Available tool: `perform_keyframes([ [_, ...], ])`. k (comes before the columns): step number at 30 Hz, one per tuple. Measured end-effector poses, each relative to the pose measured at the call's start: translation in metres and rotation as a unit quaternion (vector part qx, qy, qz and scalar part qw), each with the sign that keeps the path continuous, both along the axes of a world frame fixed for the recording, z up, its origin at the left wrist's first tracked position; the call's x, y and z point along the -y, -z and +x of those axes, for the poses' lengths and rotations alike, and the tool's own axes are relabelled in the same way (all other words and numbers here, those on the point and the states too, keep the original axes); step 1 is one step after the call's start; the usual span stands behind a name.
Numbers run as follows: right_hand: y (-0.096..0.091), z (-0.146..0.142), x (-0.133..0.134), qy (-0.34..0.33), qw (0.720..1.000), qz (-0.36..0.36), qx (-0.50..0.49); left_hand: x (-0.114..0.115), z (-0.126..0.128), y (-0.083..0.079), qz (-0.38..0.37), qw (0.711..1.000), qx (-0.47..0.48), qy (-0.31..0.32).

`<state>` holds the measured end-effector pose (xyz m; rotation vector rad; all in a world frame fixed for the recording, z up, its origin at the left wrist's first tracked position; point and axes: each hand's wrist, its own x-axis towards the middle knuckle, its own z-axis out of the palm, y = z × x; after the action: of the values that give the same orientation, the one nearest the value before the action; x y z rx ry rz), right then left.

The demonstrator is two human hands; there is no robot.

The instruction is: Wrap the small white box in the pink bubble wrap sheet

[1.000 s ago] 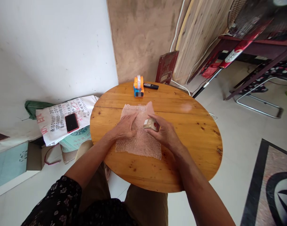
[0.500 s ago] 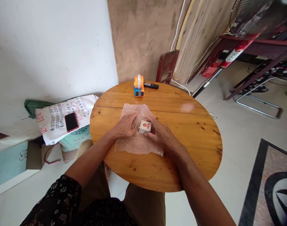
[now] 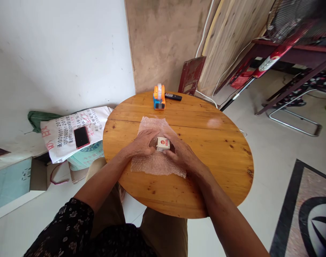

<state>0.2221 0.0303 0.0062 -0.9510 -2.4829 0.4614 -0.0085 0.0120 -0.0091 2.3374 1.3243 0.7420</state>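
Currently my left hand (image 3: 143, 142) lies flat, fingers spread, pressing on the sheet of bubble wrap (image 3: 154, 162) that is spread over the near-middle of the round wooden desk (image 3: 219, 157). My right hand (image 3: 180, 155) sits just beside it, fingers closed around a small white box (image 3: 163, 144) with a red mark on its top face; the box rests upright on the bubble wrap, between my two hands, and the fingertips of the left hand are touching or almost touching its left side, I cannot tell which. The bubble wrap is slightly crumpled, its far edge lifted a little beyond the box, its near edge lying close to the desk rim in front of me. At the far edge of the desk stands an orange and blue tape dispenser (image 3: 159, 97), well apart from the wrap, and just to its right lies a small dark remote-like object (image 3: 173, 96). Off the desk to my left, a printed white sack (image 3: 71, 132) is piled against the wall with a red-cased phone (image 3: 81, 137) lying on top of it. Behind the desk a dark red chair (image 3: 191, 74) stands by the wall, with a white cable running past it. My sleeve is dark with a small floral print.
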Motion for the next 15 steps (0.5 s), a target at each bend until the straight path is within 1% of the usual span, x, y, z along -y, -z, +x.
perform_keyframes([
  [11, -0.0006, -0.0017, 0.0009, 0.000, 1.000, 0.015, -0.004, 0.0005, 0.0011, -0.0016, 0.005, 1.000, -0.005, -0.002],
  [15, 0.0020, -0.0019, -0.0002, 0.007, 1.000, 0.013, 0.000, 0.0010, 0.0017, -0.0027, 0.005, 1.000, -0.009, -0.006],
])
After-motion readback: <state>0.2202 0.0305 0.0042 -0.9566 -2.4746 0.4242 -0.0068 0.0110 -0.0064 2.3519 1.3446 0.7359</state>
